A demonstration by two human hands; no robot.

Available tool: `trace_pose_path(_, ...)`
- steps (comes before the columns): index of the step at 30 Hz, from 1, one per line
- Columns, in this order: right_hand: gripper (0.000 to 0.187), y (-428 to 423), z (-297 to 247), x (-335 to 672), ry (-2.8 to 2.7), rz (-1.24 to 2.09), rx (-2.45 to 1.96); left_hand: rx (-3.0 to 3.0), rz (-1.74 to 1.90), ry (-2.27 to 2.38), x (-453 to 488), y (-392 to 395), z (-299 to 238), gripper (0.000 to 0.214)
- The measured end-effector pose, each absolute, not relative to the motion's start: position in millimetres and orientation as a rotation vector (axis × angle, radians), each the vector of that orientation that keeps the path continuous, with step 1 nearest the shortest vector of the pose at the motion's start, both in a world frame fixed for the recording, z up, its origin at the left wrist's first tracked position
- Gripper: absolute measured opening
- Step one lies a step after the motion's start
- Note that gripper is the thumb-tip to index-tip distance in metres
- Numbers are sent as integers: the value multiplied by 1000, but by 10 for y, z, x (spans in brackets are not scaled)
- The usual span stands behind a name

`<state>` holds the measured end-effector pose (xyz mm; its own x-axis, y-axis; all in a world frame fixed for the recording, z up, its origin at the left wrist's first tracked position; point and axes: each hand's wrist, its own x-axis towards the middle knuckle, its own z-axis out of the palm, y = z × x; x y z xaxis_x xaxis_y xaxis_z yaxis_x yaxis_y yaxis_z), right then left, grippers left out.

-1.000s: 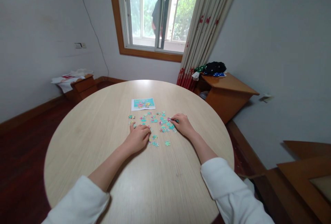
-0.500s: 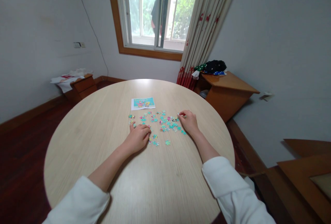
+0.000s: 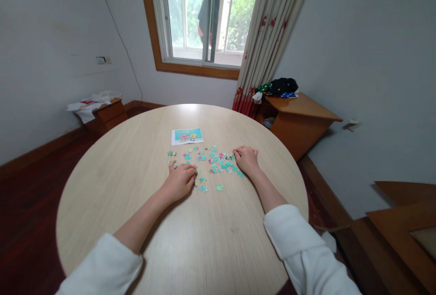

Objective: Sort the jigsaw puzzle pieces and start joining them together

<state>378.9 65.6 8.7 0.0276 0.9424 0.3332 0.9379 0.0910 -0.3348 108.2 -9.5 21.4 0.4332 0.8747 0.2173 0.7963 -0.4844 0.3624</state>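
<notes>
Several small teal and pink jigsaw pieces [image 3: 214, 162] lie scattered on a round pale wooden table [image 3: 136, 181]. Behind them lies a printed reference picture [image 3: 187, 135]. My left hand [image 3: 180, 180] rests on the table at the left of the scatter, fingers curled over pieces, index finger reaching forward. My right hand [image 3: 247, 159] sits at the right edge of the scatter, its fingers curled and pinched at a piece by its fingertips; what it grips is too small to make out.
A wooden side cabinet [image 3: 296, 120] with dark clothes on it stands behind the table at the right, beside a curtain [image 3: 269, 41]. A low wooden stand [image 3: 105, 111] with papers is at the left wall. Wooden furniture [image 3: 402, 231] fills the lower right.
My right hand has moved to the right and slightly farther away, from inside the scatter to its right edge. My left hand has stayed in place.
</notes>
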Motion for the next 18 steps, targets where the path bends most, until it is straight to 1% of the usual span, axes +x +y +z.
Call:
trace_pose_path(5, 21, 610, 139, 3798, -1892, 84, -1706, 2475, 546, 1465, 1082, -95, 220, 25)
trace_pose_path(8, 17, 569, 167, 3816, -1986, 162, -1638, 2476, 544, 1465, 1086, -95, 234, 24)
trace_pose_path(12, 14, 528, 194, 3822, -2095, 273, -1650, 2478, 559, 1455, 1081, -91, 224, 24)
trace_pose_path(18, 11, 529, 190, 3819, -2103, 308, -1633, 2479, 574, 1449, 1078, -88, 209, 25)
